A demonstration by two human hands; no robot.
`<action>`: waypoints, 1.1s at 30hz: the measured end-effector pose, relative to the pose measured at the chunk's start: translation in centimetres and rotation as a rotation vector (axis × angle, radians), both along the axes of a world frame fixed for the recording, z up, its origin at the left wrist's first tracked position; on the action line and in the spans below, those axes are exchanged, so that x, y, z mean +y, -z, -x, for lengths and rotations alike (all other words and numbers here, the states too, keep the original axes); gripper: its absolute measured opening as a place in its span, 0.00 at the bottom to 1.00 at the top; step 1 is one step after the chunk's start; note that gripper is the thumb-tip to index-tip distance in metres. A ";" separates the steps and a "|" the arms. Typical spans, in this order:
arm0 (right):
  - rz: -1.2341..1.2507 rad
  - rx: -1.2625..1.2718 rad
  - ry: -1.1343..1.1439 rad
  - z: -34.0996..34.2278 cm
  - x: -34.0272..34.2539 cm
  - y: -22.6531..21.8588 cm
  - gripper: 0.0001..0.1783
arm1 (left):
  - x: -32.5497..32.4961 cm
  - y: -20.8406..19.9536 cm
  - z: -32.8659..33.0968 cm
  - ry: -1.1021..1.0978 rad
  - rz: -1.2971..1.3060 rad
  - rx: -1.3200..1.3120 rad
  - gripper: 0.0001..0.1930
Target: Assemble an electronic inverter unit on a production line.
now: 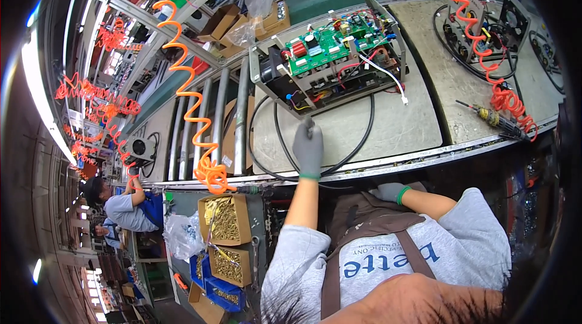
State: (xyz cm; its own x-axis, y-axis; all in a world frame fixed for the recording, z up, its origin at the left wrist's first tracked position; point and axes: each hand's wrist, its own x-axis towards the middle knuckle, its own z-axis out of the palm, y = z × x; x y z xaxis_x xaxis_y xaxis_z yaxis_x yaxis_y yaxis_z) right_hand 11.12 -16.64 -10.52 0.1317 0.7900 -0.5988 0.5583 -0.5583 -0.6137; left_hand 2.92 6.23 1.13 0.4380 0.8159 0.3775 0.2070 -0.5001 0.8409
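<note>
An open-framed electrical unit [330,60] lies on the pale work board, its green circuit board [330,42] facing up. Loose wires show along its near side, and a white lead [388,73] ends in a plug. My left hand [309,148], in a grey glove, is just in front of the unit's near edge. Its fingers are curled together; what they hold, if anything, is hidden. A black cable [367,130] loops across the board around that hand. My right hand [390,192], also gloved, lies low against my brown apron below the bench edge, with its fingers stretched out.
Orange coiled hoses [203,124] hang at left and right. A power screwdriver [497,121] lies at the right near another unit [485,27]. Metal rollers [240,118] adjoin the board. Boxes of screws [224,221] and blue bins [224,297] stand lower left, with co-workers [130,209] beyond.
</note>
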 end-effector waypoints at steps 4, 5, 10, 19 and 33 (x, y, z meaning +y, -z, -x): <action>-0.289 -0.102 -0.011 -0.4 -0.8 3.1 0.25 | -7.8 0.7 7.8 -0.208 -0.317 0.161 0.20; -0.157 -0.057 -0.088 -0.5 -0.7 -1.8 0.23 | -9.2 1.0 9.7 -0.280 -0.325 0.219 0.22; -0.600 -0.048 -0.224 0.7 -3.7 -11.8 0.16 | -11.6 2.9 14.3 -0.367 -0.200 0.310 0.32; -1.106 0.146 0.315 -7.7 -4.9 -35.1 0.16 | -9.3 2.5 10.5 -0.233 -0.469 0.526 0.41; -1.092 0.466 0.424 -23.8 14.9 -44.8 0.09 | -4.2 1.8 11.8 0.156 -0.640 0.608 0.23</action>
